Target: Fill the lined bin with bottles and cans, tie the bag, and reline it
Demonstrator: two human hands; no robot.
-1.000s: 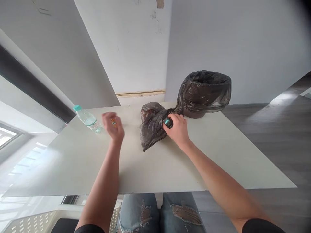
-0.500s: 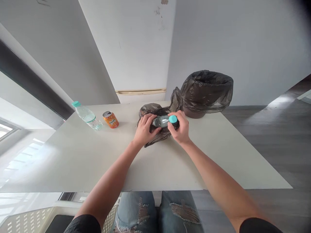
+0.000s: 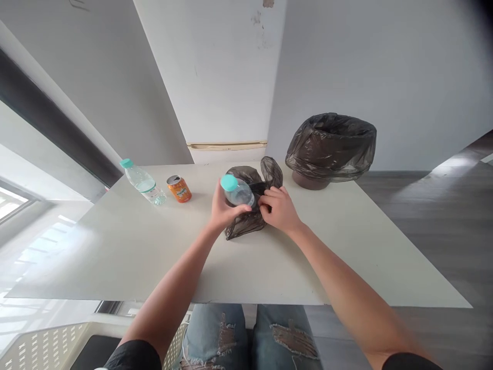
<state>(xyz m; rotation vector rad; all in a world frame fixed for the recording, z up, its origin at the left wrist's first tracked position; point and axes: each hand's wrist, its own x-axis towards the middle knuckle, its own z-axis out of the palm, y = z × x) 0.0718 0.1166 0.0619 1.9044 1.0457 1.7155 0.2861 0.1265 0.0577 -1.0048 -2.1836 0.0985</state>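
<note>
My left hand (image 3: 222, 209) is wrapped round a clear plastic bottle (image 3: 240, 194) with a turquoise cap, its capped end tilted up towards the left. Around and under the bottle lies a thin black plastic bag (image 3: 246, 224), crumpled on the table. On the bag's right side, the fingers of my right hand (image 3: 282, 209) are pinched together on the black plastic. The bottle's lower end is partly hidden by the bag and my right fingers.
A bin (image 3: 331, 149) lined with a black bag stands at the table's back right. To the left are an orange drink can (image 3: 179, 189) and another turquoise-capped bottle (image 3: 142, 182), leaning. The white table (image 3: 127, 257) has its front edge over my knees.
The bottle's cap has swung from the right to the left, now by my left hand. My right hand has moved off the cap onto the bag, which has come away from the bin.
</note>
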